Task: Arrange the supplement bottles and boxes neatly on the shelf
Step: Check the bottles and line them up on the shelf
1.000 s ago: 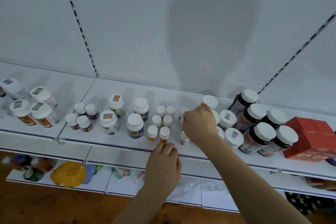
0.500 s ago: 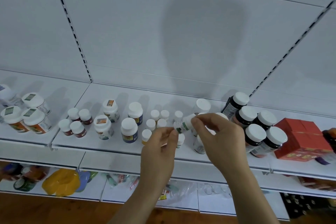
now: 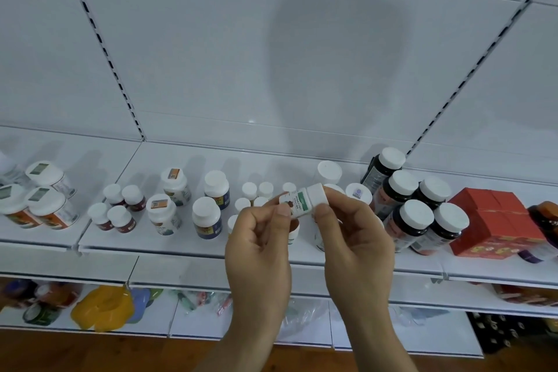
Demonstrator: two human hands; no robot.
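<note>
One small white bottle [image 3: 302, 200], held sideways, is pinched by the left hand [image 3: 259, 248] and right hand [image 3: 351, 238] above the shelf [image 3: 181, 246]. Right of it stand five dark bottles [image 3: 415, 220], then red boxes [image 3: 495, 223].

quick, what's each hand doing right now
Left hand: pinching the base end of the small white bottle.
Right hand: pinching the same bottle's cap end.

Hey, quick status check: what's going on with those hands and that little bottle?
Both hands, left and right, pinch one small white bottle. Bottle tilted sideways, above the shelf. Small bottles crowd the spot behind.
</note>
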